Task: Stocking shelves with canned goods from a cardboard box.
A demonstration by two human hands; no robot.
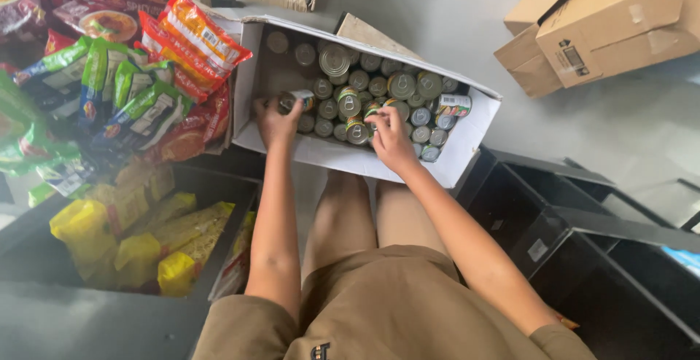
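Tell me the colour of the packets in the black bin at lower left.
Yellow packets, lying in the black bin; the head view shows them best.

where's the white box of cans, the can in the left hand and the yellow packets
white box (343, 157): head view, bare front wall
can (297, 99): head view, its side
yellow packets (135, 247): head view, middle packet

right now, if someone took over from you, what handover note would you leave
Left hand: closed on a small round metal can with a green label, lifted at the box's left side.
Right hand: fingers on the cans in the middle, grip unclear.
White cardboard box: right part packed with upright cans, far-left corner bare.
Beside it: bright snack packets over a black crate.
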